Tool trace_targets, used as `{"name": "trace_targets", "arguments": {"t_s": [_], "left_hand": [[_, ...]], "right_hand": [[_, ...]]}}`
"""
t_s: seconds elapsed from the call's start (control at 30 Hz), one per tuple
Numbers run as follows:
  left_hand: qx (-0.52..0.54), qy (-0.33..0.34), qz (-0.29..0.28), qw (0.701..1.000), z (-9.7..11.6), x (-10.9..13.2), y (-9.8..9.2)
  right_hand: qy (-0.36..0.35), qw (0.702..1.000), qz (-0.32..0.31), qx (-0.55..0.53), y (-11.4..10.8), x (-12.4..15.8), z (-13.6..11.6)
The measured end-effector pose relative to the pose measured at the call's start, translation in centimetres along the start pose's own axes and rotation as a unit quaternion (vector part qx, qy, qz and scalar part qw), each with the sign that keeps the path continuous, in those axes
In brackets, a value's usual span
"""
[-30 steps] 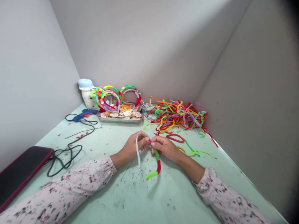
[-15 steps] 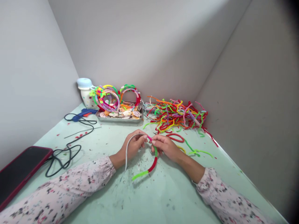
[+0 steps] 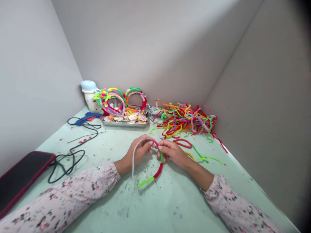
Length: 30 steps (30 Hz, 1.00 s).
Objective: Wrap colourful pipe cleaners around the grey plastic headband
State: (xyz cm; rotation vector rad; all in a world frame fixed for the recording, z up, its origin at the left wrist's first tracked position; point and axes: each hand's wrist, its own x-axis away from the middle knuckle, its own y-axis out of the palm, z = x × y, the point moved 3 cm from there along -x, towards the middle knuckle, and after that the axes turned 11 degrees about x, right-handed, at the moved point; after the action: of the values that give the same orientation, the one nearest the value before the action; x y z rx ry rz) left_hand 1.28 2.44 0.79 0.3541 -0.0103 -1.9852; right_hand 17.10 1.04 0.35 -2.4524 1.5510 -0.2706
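Observation:
Between my hands is a thin headband [image 3: 133, 159], its bare grey end curving down on the left. Its other half is wrapped in fuzzy pipe cleaner: green, then red [image 3: 159, 171], then bright green [image 3: 146, 182] at the tip. Near the top of the curve a pink pipe cleaner [image 3: 155, 142] is wound on. My left hand [image 3: 139, 150] pinches the band just left of the pink part. With closed fingers, my right hand [image 3: 174, 152] grips at the pink and green stretch; its fingertips partly hide the winding.
Behind, a metal tray [image 3: 123, 124] holds shells and several wrapped headbands [image 3: 136, 92]. Loose pipe cleaners [image 3: 187, 119] are heaped at right. A blue glue gun [image 3: 86, 118], its dark cord [image 3: 73, 150], a phone [image 3: 24, 178] and a white cup [image 3: 91, 98] are at left.
The hands stay almost in place, still pinching the headband. Slightly more pink shows between the fingertips, and the grey end has shifted a little to the right.

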Motion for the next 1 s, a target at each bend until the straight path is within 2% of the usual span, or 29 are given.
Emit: {"name": "trace_targets", "arguments": {"t_s": [0.37, 0.67, 1.0], "left_hand": [[-0.074, 0.024, 0.000, 0.997, 0.23, 0.10, -0.12], [0.003, 0.007, -0.002, 1.000, 0.12, -0.01, 0.34], [-0.008, 0.017, 0.018, 1.000, 0.37, 0.15, 0.49]], "right_hand": [[-0.003, 1.000, -0.010, 0.002, 0.09, 0.08, -0.10], [-0.011, 1.000, -0.002, 0.002, -0.08, 0.16, -0.32], [-0.007, 0.999, -0.017, -0.036, -0.22, 0.18, 0.26]]}}
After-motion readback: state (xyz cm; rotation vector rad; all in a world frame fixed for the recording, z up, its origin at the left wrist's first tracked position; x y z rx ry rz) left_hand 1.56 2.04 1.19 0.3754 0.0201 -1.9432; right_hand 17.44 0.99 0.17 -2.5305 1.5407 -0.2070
